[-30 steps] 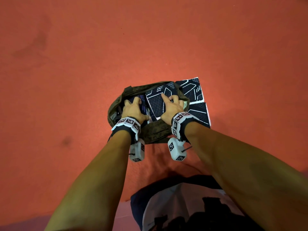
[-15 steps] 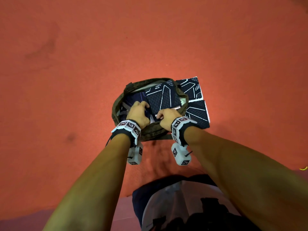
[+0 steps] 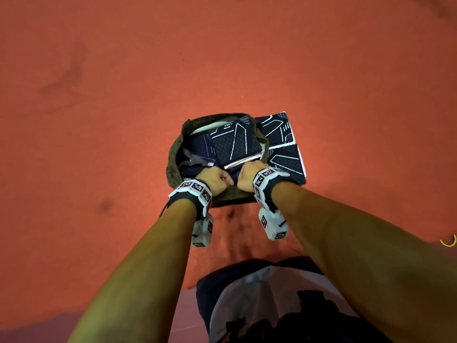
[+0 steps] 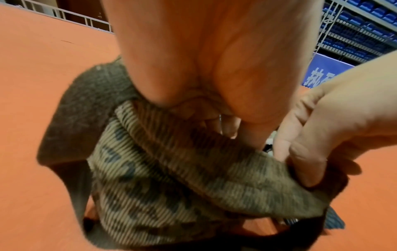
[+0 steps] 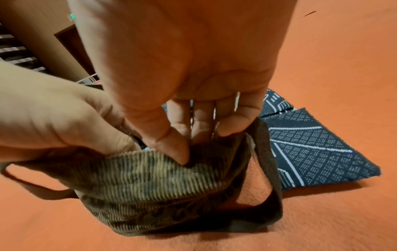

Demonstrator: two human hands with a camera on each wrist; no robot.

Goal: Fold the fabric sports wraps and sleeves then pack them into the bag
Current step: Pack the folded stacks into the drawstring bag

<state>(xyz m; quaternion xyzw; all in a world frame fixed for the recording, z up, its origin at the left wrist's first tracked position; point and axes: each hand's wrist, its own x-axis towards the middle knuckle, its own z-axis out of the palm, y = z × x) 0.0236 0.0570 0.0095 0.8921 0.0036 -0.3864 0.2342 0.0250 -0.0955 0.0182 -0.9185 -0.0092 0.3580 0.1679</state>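
Orange-red floor (image 3: 103, 70), matte and faintly stained, fills the head view. The left wrist view shows a white railing (image 4: 71, 16) at the floor's far edge, blue tiered seats (image 4: 365, 25) and a blue banner (image 4: 328, 71); the right wrist view shows a brown door (image 5: 71, 49).

The bag (image 3: 173, 167), olive ribbed fabric, lies open on the floor. The left hand (image 3: 214, 180) and right hand (image 3: 247, 178) sit side by side at its near rim, fingers curled over the edge and thumbs pressed on the outside, each pinching the fabric. A strap (image 5: 270, 169) loops down just right of the right fingers. Beyond the fingers, inside the bag, lies a folded sleeve (image 3: 235, 142), dark with white lines. Two more sleeves (image 3: 284, 144) lie flat on the floor to the right of the right fingers, against the bag.

Compared with a second ago, both hands have withdrawn from pressing on the packed sleeve to the near rim, leaving that sleeve fully exposed.
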